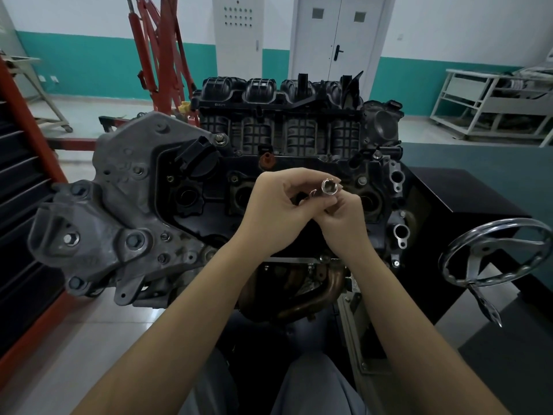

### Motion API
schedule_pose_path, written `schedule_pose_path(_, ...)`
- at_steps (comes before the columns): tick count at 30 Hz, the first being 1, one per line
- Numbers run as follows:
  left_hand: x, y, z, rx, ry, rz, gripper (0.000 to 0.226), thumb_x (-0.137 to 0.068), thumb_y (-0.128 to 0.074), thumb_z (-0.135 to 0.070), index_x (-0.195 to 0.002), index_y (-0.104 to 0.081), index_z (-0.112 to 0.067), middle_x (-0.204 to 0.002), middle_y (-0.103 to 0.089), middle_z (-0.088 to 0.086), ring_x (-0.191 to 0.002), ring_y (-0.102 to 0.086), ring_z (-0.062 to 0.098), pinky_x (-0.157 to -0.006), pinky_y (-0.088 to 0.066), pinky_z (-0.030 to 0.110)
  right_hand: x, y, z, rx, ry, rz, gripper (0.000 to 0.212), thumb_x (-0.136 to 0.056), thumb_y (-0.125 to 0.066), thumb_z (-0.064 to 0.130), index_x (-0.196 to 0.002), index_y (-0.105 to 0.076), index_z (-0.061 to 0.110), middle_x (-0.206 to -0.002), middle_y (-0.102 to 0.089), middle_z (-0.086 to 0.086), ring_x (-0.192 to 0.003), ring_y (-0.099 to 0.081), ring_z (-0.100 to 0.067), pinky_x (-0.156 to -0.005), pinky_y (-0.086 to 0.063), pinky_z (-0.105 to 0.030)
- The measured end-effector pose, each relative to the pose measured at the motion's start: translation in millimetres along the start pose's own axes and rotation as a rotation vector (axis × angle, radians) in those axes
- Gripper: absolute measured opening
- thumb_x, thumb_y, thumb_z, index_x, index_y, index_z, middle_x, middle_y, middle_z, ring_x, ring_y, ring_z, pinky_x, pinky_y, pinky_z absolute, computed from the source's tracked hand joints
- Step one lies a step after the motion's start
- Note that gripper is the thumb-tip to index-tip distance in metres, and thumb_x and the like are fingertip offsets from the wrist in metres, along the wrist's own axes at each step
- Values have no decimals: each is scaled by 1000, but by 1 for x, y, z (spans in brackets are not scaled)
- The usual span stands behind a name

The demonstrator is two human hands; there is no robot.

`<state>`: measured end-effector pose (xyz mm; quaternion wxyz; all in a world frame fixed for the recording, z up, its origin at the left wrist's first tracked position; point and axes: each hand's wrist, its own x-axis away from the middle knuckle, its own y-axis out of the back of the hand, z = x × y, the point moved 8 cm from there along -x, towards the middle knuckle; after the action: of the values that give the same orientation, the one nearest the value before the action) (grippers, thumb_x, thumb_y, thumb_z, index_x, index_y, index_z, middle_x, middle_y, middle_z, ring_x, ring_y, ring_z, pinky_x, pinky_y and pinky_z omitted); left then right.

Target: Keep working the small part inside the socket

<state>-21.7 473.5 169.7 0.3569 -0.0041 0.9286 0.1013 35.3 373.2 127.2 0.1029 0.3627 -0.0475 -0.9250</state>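
Both hands meet above the engine's (227, 187) black plastic valve cover. The left hand (278, 214) and right hand (344, 220), fingers curled, pinch a shiny chrome socket (329, 186), a short cylinder whose hollow end faces the camera. A spoked polished steel handwheel (493, 253) stands to the right.

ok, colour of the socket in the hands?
Shiny silver metal. The socket is pinched between left hand and right hand; clearest in the head view.

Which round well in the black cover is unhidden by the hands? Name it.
The leftmost well, beside the black oil filler cap. The left hand and right hand overlap the other two.
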Motion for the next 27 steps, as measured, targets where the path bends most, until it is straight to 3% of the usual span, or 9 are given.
schedule_pose_path(3, 1, -3, 2, 77, 14, 44, 33, -79, -70, 11, -104, -69, -10, -93, -73, 3, -94, -71, 16, -87, -55, 28, -2, 2, -1, 3, -6, -27, 36, -81, -65, -8, -84, -67, 28, -76, -70, 24, -76, -66, 5, -67, -46, -8)
schedule_pose_path(7, 0, 1, 2, -42, -2, -53, 25, -73, -79, 4, -92, -73, -11, -86, -73, -1, -85, -71, 11, -80, -56, 24, -2, 3, -1, -27, -10, -61, 29, -79, -71, -6, -82, -72, 23, -79, -73, 12, -80, -69, -6, -71, -49, -17)
schedule_pose_path(9, 0, 1, 3, -29, 5, -53, 24, -76, -76, 4, -94, -73, -11, -87, -73, 0, -87, -72, 12, -83, -57, 29, 0, 1, 0, -26, 2, -39, 27, -82, -69, -3, -89, -70, 23, -84, -73, 15, -85, -68, -4, -74, -49, -16)
schedule_pose_path(13, 0, -3, 4, 68, 29, 38, 23, -84, -66, 9, -104, -71, -1, -98, -74, 12, -98, -71, 21, -91, -55, 38, -2, 1, 0, -15, -26, -19, 24, -82, -63, 2, -82, -66, 26, -73, -69, 24, -73, -65, 5, -66, -46, -10)
schedule_pose_path(18, 1, 0, 1, -82, -1, -49, 18, -79, -75, 2, -96, -74, -6, -90, -75, 4, -88, -71, 12, -84, -57, 32, -2, 4, -3, -26, -7, -72, 21, -79, -71, -5, -87, -73, 14, -82, -73, 7, -82, -70, -11, -73, -51, -22)
schedule_pose_path(23, -1, -2, 2, 2, 14, 24, 21, -87, -64, 5, -106, -71, -2, -99, -74, 9, -97, -71, 16, -90, -56, 35, 2, -1, -2, -35, -36, -40, 23, -83, -64, 6, -83, -66, 28, -78, -71, 22, -78, -67, 2, -70, -49, -14)
schedule_pose_path(27, 0, -4, 2, -14, 18, 26, 25, -83, -69, 6, -106, -70, -2, -99, -73, 8, -98, -70, 15, -90, -55, 31, 1, 4, -3, -39, -20, -90, 28, -79, -70, -5, -80, -70, 23, -76, -72, 14, -76, -68, -4, -70, -50, -18)
